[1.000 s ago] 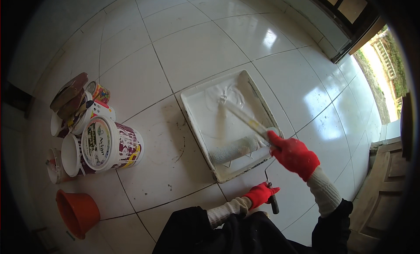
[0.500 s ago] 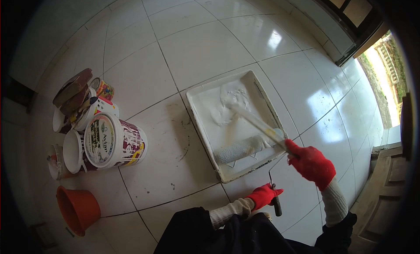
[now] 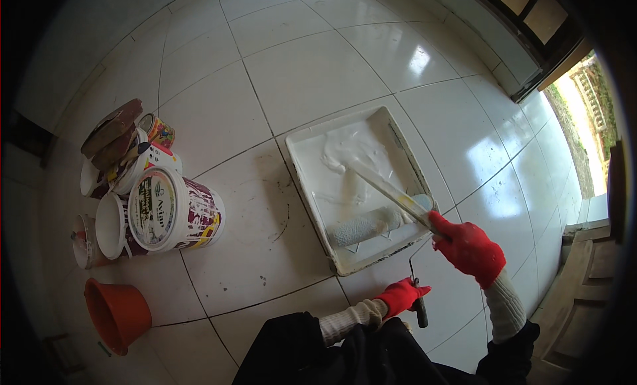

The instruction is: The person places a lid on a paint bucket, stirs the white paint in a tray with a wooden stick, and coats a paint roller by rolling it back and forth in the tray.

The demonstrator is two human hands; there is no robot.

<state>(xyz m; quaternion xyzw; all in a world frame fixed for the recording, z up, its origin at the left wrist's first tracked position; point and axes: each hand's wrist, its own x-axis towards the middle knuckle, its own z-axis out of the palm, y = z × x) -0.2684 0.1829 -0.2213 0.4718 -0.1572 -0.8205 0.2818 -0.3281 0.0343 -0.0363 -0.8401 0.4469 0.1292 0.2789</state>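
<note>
My right hand (image 3: 468,249), in a red glove, grips a long pale flat stick (image 3: 388,192) whose far end is in the white paint of a rectangular tray (image 3: 296,161). A pale paint roller (image 3: 358,230) lies across the tray's near end, its wire frame running over the edge. Just below the tray, my left hand (image 3: 399,296), also red-gloved, is closed on the roller's dark handle (image 3: 420,311).
Several paint buckets (image 3: 199,212) stand at left with a small can (image 3: 159,129) and brown scraps (image 3: 109,133). An orange pail (image 3: 119,315) is nearer, on the white tiled floor (image 3: 312,66). An open doorway (image 3: 577,113) and wooden panels (image 3: 590,279) are at right.
Since a second ago my right hand and the stick shifted right and down, then slightly back. The paint's swirls have changed. The whole view has shifted a little.
</note>
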